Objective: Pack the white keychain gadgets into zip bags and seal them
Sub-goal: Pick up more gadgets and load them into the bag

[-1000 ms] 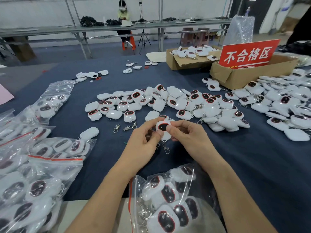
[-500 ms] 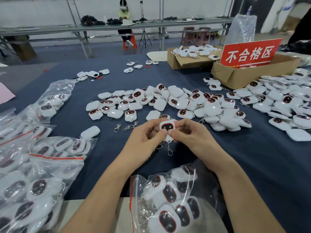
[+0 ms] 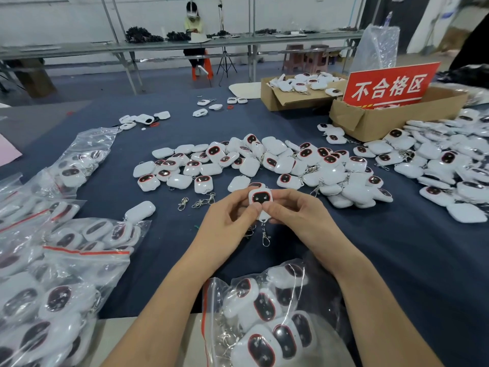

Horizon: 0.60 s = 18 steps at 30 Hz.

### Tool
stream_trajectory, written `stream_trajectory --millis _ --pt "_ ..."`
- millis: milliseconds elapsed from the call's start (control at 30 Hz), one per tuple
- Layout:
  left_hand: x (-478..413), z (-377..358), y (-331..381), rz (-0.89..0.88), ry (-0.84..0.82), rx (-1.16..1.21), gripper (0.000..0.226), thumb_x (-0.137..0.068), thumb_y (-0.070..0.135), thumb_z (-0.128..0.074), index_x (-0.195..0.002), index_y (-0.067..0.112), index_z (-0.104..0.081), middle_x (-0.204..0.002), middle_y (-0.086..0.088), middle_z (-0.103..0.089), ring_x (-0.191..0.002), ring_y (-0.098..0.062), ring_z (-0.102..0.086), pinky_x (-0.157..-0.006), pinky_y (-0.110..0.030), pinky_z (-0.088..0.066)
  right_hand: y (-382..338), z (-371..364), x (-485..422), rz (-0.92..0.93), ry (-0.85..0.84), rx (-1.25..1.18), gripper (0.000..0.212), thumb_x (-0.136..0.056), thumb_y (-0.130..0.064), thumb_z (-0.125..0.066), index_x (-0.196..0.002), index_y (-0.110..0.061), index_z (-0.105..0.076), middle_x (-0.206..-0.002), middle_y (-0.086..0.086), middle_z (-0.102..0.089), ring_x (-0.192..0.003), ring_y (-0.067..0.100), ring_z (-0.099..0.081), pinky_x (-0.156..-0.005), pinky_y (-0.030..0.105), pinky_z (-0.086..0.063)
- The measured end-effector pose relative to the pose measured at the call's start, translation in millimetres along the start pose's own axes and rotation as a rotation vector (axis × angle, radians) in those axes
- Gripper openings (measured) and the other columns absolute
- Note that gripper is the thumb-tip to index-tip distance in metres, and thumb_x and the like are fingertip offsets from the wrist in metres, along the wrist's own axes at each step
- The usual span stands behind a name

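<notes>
My left hand [image 3: 227,223] and my right hand [image 3: 296,215] together pinch one white keychain gadget [image 3: 260,198] above the dark blue table cloth [image 3: 397,260]. Its dark red-rimmed screen faces me, and a metal clasp [image 3: 265,238] dangles below it. An open zip bag [image 3: 264,313] with several gadgets inside lies at the near edge between my forearms. A loose heap of gadgets [image 3: 264,165] spreads across the middle of the table, just beyond my hands.
Filled zip bags [image 3: 53,274] are stacked on the left. More gadgets [image 3: 449,168] pile up at the right. Two cardboard boxes [image 3: 375,123] stand at the back right, one with a red sign [image 3: 389,86]. Loose clasps [image 3: 197,202] lie left of my hands. A person sits at a far bench.
The gadget has risen slightly between my fingers and its screen now faces me more squarely. Both hands stay in nearly the same place.
</notes>
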State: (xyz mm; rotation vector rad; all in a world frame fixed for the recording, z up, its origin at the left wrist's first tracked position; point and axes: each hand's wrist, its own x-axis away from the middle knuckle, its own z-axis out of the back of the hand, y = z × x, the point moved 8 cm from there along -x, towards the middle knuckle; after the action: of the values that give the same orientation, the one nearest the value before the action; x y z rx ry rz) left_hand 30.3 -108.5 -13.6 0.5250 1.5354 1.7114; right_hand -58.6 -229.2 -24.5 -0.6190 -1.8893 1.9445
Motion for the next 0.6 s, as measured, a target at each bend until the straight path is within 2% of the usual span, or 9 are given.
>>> stream_trajectory --millis 67,200,333,467,600 --pt "-0.2 0.2 -0.3 0.005 0.000 -0.002 0.030 -0.101 0.015 -0.059 -0.123 0.033 -0.068 -0.109 -0.001 -0.075 -0.105 -0.025 -0.066 -0.090 -0.028 -0.055 0.1 -0.2 0.0 -0.003 0.000 0.001 0.014 -0.091 -0.018 -0.074 -0.103 -0.024 -0.075 -0.098 -0.003 -0.078 -0.093 0.007 -0.072 -0.081 0.021 -0.058" --pt "0.0 0.8 -1.2 0.019 0.007 0.012 0.031 -0.101 0.013 -0.057 -0.124 0.030 -0.069 -0.110 0.004 -0.075 -0.105 -0.020 -0.068 -0.097 -0.033 -0.056 -1.5 -0.7 0.9 0.008 -0.015 0.009 0.015 -0.093 -0.018 -0.072 -0.103 -0.029 -0.076 -0.099 -0.005 -0.078 -0.094 0.006 -0.072 -0.081 0.019 -0.057" --pt "0.1 -1.7 2.0 0.002 -0.017 -0.008 0.034 -0.098 0.009 -0.061 -0.125 0.029 -0.067 -0.108 -0.005 -0.073 -0.092 -0.011 -0.065 -0.088 -0.024 -0.053 -5.8 -4.5 1.8 0.028 -0.060 0.007 0.021 -0.092 -0.013 -0.072 -0.103 -0.031 -0.076 -0.101 -0.006 -0.079 -0.098 0.007 -0.072 -0.083 0.017 -0.055" --pt "1.0 -3.6 2.5 -0.002 -0.030 -0.036 0.035 -0.096 0.008 -0.062 -0.123 0.030 -0.067 -0.102 0.006 -0.075 -0.090 -0.004 -0.066 -0.083 -0.016 -0.052 -8.7 -8.3 2.8 0.062 -0.072 0.048 0.027 -0.092 -0.008 -0.071 -0.100 -0.034 -0.075 -0.095 -0.008 -0.079 -0.086 -0.001 -0.071 -0.077 0.010 -0.051" --pt "1.0 -4.1 2.8 -0.019 -0.033 -0.059 0.038 -0.095 0.005 -0.062 -0.118 0.035 -0.066 -0.105 0.007 -0.075 -0.097 -0.014 -0.069 -0.088 -0.022 -0.055 -7.1 -9.0 1.9 0.083 -0.048 0.113 0.027 -0.090 -0.006 -0.072 -0.100 -0.032 -0.074 -0.087 -0.008 -0.078 -0.078 -0.001 -0.070 -0.075 0.010 -0.050"
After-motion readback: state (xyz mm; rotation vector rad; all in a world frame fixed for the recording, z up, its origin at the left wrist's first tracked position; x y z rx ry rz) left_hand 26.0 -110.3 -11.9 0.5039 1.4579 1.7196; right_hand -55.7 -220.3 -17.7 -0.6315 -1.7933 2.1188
